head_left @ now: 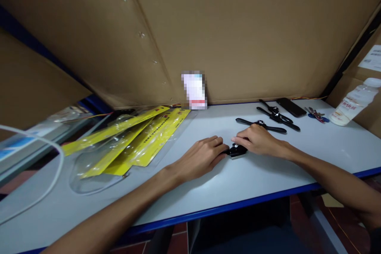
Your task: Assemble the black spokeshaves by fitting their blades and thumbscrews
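Observation:
A black spokeshave with a pale metal edge lies low over the table in front of me. My left hand is closed around its left end, the fingers covering that handle. At its upper middle, beside a small shiny part, the thumb and fingers of my right hand pinch together; the right handle is hidden behind this hand. Just beyond my right hand rests another black spokeshave, and further back two more spokeshaves lie crossed over each other.
Yellow cards in clear plastic packaging spread over the table's left side. A lit, blurred phone screen leans on the cardboard wall. At the right are a dark phone, keys and a plastic bottle. A white cable loops at left.

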